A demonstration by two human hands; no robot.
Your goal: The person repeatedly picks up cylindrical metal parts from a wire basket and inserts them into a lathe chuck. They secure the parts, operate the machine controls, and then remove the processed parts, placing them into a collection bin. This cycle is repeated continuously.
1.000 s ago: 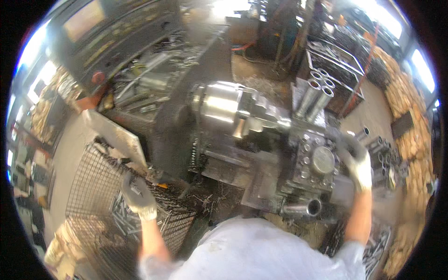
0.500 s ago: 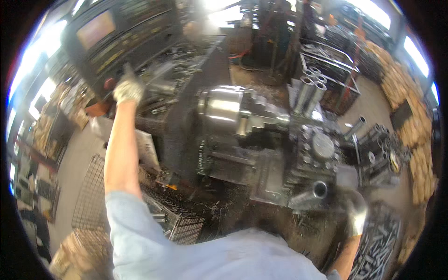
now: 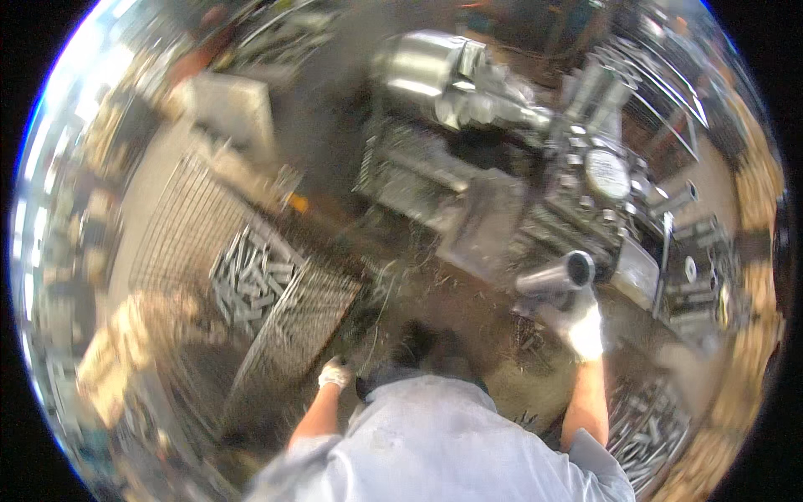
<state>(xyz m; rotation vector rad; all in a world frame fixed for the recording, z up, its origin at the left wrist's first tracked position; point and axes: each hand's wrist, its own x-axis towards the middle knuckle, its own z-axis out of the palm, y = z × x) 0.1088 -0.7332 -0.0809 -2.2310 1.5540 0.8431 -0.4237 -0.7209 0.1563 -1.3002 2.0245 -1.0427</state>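
Your left hand has dropped from the panel at 11 o'clock to the wire basket rim at 7; I cannot tell its grip. Your right hand now holds a steel tube at 3 o'clock, just off the lathe.

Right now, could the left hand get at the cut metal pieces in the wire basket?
Probably yes. The left hand hangs low beside the wire basket, whose open top shows the metal pieces; nothing visible lies between. The right hand holds a metal tube.
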